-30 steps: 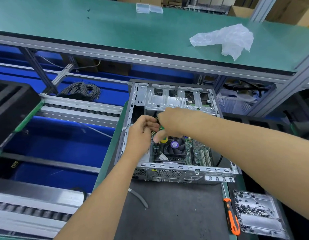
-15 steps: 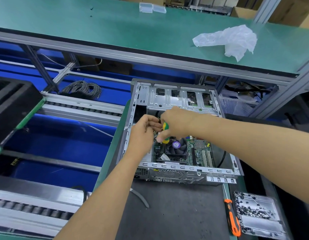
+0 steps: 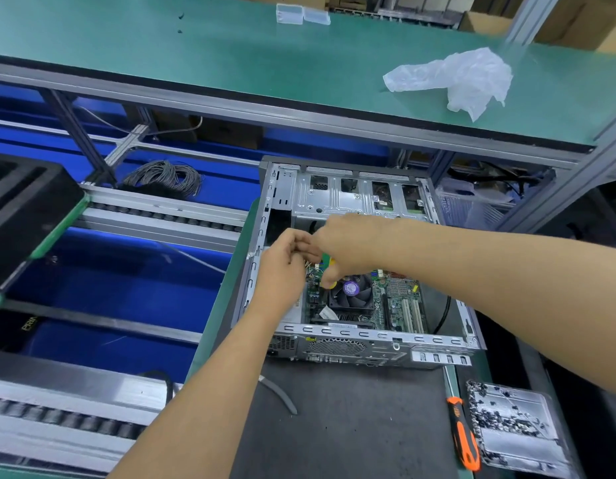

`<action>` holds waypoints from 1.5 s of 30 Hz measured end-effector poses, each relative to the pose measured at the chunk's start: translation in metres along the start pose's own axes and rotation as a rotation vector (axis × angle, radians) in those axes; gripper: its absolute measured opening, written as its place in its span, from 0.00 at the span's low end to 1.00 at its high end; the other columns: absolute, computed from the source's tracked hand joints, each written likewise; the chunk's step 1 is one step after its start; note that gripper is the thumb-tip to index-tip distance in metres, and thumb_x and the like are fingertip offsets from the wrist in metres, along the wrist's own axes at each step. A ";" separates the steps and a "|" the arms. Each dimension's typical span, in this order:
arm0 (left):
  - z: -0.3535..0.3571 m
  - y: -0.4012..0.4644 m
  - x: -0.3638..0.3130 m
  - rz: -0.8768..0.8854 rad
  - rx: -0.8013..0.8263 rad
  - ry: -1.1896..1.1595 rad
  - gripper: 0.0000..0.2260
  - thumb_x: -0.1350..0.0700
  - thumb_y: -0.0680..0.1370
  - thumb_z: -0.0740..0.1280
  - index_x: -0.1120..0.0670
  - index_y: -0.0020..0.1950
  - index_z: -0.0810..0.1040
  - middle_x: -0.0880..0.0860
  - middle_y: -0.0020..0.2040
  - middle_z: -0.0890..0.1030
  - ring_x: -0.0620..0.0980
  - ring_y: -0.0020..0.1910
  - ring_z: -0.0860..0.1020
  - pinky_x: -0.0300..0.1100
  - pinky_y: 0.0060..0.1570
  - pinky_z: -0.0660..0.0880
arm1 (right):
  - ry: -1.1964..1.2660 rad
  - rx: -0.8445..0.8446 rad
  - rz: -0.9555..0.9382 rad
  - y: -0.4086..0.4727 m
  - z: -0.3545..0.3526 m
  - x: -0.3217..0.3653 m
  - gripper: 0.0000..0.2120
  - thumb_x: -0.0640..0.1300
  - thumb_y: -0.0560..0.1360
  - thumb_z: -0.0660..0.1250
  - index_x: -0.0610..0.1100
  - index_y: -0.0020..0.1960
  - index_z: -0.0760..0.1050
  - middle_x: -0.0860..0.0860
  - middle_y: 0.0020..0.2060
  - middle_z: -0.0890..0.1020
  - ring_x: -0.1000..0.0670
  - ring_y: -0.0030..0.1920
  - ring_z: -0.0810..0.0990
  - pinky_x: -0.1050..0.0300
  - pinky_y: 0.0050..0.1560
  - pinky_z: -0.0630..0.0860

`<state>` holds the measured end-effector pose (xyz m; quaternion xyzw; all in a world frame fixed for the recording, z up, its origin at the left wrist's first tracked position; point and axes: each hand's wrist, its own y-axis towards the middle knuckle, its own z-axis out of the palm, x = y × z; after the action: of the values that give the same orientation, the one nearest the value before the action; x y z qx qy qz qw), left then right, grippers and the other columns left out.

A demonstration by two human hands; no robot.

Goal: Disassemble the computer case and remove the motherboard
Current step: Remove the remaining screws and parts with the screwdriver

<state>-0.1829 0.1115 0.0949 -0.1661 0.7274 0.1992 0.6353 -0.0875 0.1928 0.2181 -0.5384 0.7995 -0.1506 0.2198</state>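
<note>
The open metal computer case (image 3: 368,335) lies on its side on the dark mat. Inside it sits the green motherboard (image 3: 399,299) with a black CPU fan (image 3: 351,293). My right hand (image 3: 348,243) reaches in above the fan and grips a green-and-yellow screwdriver (image 3: 329,262), whose tip is hidden. My left hand (image 3: 285,261) is at the board's left edge. Its fingers are curled and touch my right hand. What they pinch is hidden.
An orange-handled screwdriver (image 3: 463,433) lies beside a clear tray of screws (image 3: 513,426) at the front right. A grey strip (image 3: 282,392) lies on the mat. A crumpled plastic bag (image 3: 462,77) is on the green shelf above. A cable coil (image 3: 165,178) and roller rails are on the left.
Both hands stay at the same spot inside the case. Less of the screwdriver's handle shows under my right hand than before.
</note>
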 end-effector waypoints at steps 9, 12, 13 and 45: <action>0.000 0.000 -0.002 -0.031 0.004 -0.022 0.19 0.74 0.74 0.53 0.55 0.49 0.77 0.47 0.39 0.82 0.46 0.40 0.81 0.38 0.44 0.78 | -0.133 0.172 0.096 0.007 -0.008 0.007 0.22 0.58 0.83 0.52 0.40 0.48 0.73 0.48 0.48 0.77 0.47 0.41 0.76 0.53 0.42 0.69; 0.001 0.000 0.000 -0.004 0.010 0.021 0.19 0.73 0.74 0.53 0.53 0.49 0.77 0.48 0.39 0.82 0.46 0.38 0.80 0.36 0.36 0.74 | -0.298 0.046 -0.064 0.005 -0.004 0.007 0.19 0.54 0.83 0.56 0.41 0.63 0.73 0.45 0.50 0.73 0.43 0.47 0.76 0.52 0.41 0.70; 0.000 0.000 0.001 0.001 0.007 0.042 0.19 0.72 0.74 0.54 0.51 0.49 0.77 0.49 0.39 0.82 0.46 0.36 0.78 0.37 0.33 0.72 | -0.310 -0.003 -0.114 0.006 -0.002 0.005 0.19 0.55 0.82 0.58 0.42 0.63 0.73 0.44 0.51 0.75 0.42 0.48 0.78 0.52 0.41 0.71; -0.001 0.000 0.000 -0.021 0.007 -0.007 0.20 0.73 0.74 0.55 0.51 0.47 0.78 0.49 0.40 0.82 0.47 0.39 0.79 0.37 0.35 0.74 | -0.192 0.083 -0.048 -0.003 -0.003 0.014 0.16 0.52 0.82 0.59 0.43 0.64 0.71 0.46 0.44 0.70 0.43 0.45 0.74 0.49 0.42 0.73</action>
<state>-0.1839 0.1108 0.0947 -0.1708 0.7240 0.1903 0.6407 -0.0916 0.1787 0.2197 -0.5596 0.7548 -0.1368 0.3138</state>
